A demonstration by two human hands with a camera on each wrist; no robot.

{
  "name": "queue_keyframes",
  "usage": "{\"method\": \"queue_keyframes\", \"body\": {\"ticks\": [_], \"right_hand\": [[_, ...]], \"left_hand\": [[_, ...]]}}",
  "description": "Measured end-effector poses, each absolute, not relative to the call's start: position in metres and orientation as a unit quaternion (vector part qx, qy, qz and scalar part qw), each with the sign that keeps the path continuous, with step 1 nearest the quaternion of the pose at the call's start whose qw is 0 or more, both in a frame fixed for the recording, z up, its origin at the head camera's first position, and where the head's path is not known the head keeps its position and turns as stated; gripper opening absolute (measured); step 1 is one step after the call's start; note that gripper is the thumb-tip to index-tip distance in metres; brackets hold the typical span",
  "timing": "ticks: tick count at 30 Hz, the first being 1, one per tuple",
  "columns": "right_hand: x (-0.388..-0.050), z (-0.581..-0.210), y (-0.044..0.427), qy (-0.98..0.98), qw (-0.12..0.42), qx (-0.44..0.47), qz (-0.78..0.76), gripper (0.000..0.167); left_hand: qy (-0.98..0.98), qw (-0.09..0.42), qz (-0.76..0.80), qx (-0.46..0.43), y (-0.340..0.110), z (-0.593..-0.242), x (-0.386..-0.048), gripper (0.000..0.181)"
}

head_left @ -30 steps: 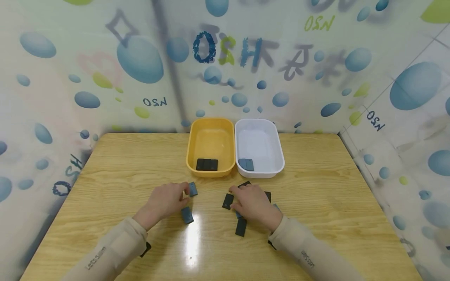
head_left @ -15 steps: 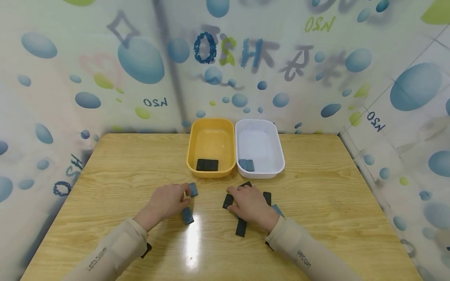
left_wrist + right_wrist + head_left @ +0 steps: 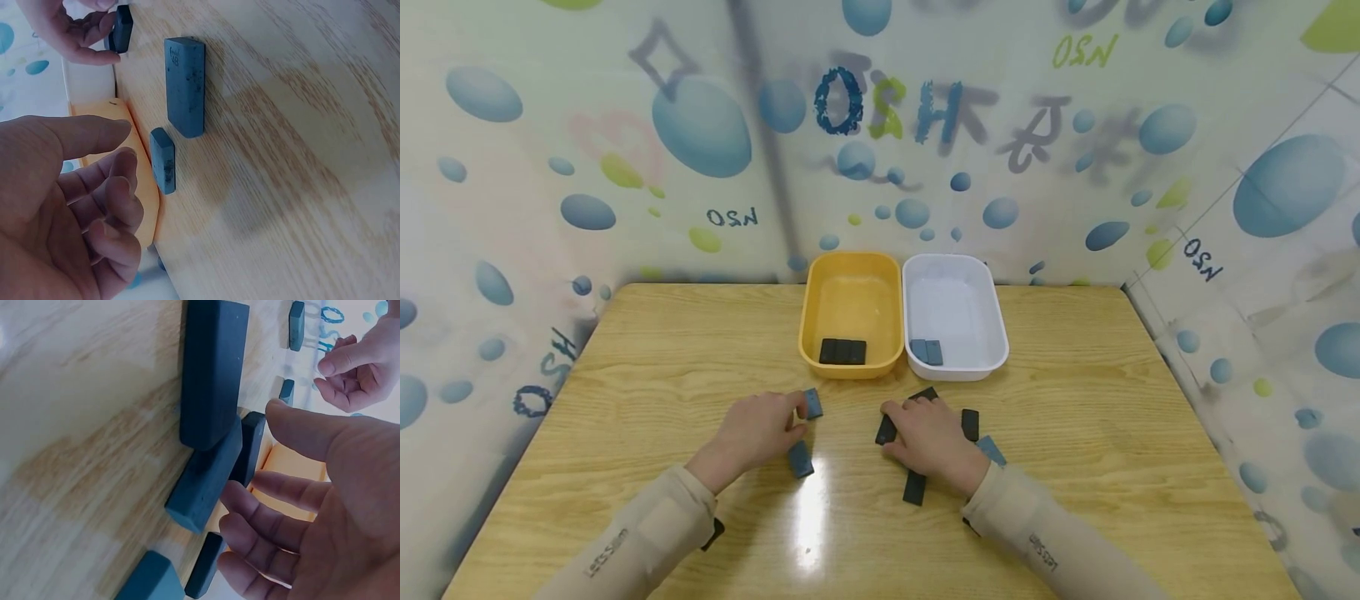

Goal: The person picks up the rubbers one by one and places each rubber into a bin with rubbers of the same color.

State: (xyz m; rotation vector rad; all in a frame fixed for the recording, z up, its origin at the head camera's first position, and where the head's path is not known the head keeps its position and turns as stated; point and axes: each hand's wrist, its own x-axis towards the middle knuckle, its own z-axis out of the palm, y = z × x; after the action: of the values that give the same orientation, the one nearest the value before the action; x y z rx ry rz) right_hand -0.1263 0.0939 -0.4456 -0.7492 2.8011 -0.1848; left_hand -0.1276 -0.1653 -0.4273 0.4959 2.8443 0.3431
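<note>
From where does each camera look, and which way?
Head: on the head, facing forward and down at the table; left hand, right hand and sleeves show.
Left wrist: on that wrist, facing two blue blocks; both hands show.
Right wrist: on that wrist, facing clustered blocks; both hands show.
Both wrist views share the yellow tray.

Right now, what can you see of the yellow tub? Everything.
The yellow tub is an open, rectangular container with rounded corners, its smooth walls and rim looking like plastic. It stands upright toward the far side of the wooden table, its right side touching or very close to the white tub. Black blocks lie side by side inside, at its near end. In the head view, neither the left hand nor right hand touches it.
</note>
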Motion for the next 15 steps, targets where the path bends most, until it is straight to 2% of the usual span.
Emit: {"method": "queue_keyframes", "body": {"ticks": [6,15], "right_hand": [[-0.1268,-0.4491,0.0891,0.96,0.123,-0.247,-0.054,0.056],[-0.1276,-0.4504,0.0859,0.962,0.101,-0.25,-0.036,0.05]], "left_hand": [[0.971,0.112,0.116,0.174,-0.1646,-0.4262,-0.1269,0.01],[0.971,0.103,0.12,0.182,-0.1656,-0.4265,-0.1264,0.009]]}}
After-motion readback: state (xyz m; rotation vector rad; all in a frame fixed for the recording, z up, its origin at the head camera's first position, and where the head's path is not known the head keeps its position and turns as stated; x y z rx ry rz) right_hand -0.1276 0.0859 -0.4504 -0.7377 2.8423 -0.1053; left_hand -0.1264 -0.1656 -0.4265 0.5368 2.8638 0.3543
